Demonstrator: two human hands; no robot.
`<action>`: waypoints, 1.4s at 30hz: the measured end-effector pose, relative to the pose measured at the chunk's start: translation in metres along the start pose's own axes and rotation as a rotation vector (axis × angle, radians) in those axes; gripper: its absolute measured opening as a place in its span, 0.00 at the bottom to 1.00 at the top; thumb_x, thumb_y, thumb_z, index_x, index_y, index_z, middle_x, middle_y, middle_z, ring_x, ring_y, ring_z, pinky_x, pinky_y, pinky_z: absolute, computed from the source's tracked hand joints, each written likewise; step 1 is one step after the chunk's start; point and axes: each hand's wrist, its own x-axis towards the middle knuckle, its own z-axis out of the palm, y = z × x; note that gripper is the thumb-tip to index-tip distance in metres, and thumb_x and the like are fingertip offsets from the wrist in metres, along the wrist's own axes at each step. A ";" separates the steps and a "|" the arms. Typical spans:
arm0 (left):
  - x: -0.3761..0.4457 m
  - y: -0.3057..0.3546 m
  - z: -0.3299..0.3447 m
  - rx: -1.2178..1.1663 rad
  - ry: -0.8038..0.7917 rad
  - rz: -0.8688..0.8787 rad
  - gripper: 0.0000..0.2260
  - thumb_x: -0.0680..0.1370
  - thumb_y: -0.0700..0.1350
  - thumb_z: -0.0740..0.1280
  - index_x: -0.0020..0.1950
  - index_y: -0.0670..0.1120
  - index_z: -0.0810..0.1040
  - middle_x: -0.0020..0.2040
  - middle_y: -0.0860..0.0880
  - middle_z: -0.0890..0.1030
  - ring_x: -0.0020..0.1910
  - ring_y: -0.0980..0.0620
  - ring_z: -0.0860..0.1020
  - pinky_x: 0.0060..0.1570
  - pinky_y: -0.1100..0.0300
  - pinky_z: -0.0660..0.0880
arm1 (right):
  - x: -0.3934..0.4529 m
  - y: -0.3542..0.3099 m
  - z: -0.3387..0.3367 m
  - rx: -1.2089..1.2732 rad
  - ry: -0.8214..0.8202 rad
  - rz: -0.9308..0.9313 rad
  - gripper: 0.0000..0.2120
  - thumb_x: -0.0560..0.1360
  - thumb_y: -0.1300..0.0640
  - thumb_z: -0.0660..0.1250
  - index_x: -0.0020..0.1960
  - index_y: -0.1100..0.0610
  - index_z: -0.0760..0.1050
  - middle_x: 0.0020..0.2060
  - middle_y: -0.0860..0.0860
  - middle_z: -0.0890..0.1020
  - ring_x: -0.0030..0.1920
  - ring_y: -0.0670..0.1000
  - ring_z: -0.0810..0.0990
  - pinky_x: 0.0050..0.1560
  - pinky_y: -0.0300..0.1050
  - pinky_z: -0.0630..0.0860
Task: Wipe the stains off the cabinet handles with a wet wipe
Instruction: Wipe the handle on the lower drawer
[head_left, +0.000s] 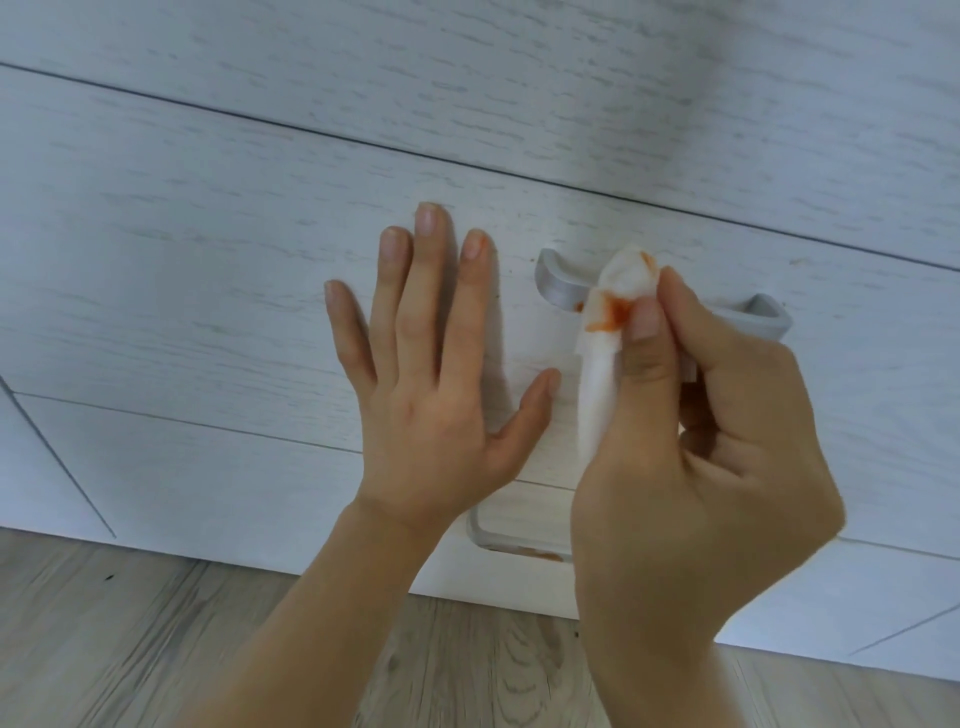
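Pinching the wet wipe (615, 306), the right hand (696, 467) is pressing it onto the upper handle (566, 286). At nine o'clock, the left hand (431, 374) is lying flat, fingers spread, on the drawer front (208, 260).

We see the left hand (426, 374) lying flat on the white drawer front (208, 291), fingers straight and spread. The right hand (711, 467) pinches a white wipe (613, 322) between thumb and fingers and presses it on the grey upper handle (563, 283). The wipe has orange-red stains. A small stain is on the handle beside the wipe. A lower handle (493, 540) shows below, with a brownish mark. Under the cabinet lies a wooden floor (156, 649).
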 end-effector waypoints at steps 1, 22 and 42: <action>0.000 0.000 0.001 -0.003 0.006 -0.004 0.31 0.78 0.59 0.56 0.75 0.41 0.57 0.73 0.38 0.57 0.76 0.47 0.50 0.72 0.41 0.44 | 0.000 -0.001 -0.001 -0.055 -0.011 -0.030 0.08 0.76 0.60 0.67 0.53 0.63 0.80 0.40 0.51 0.80 0.38 0.40 0.76 0.42 0.24 0.70; 0.001 -0.001 -0.005 -0.014 -0.028 0.007 0.33 0.76 0.59 0.60 0.75 0.41 0.56 0.73 0.39 0.57 0.77 0.46 0.50 0.72 0.42 0.44 | 0.002 -0.003 0.004 -0.079 -0.006 -0.061 0.11 0.73 0.62 0.71 0.54 0.64 0.78 0.38 0.49 0.76 0.35 0.39 0.72 0.46 0.24 0.69; 0.002 0.000 -0.011 -0.011 -0.073 0.006 0.34 0.75 0.58 0.63 0.74 0.41 0.56 0.73 0.39 0.56 0.76 0.44 0.51 0.71 0.41 0.44 | 0.006 0.003 -0.001 -0.130 -0.027 -0.123 0.13 0.73 0.60 0.72 0.55 0.64 0.78 0.37 0.47 0.73 0.37 0.40 0.72 0.44 0.24 0.68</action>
